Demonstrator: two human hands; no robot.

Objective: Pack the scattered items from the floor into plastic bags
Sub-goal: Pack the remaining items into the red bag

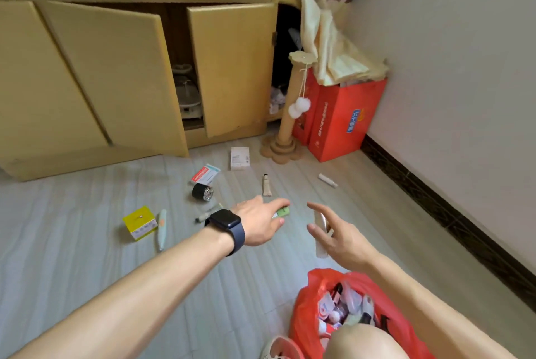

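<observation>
Though blurred, right hand (339,232) seemingly holds tube (320,238)

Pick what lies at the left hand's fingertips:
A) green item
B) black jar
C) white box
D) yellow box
A: the left hand reaches out over the floor, and the green item shows between its fingers and thumb, nearer than anything else on the floor.
</observation>
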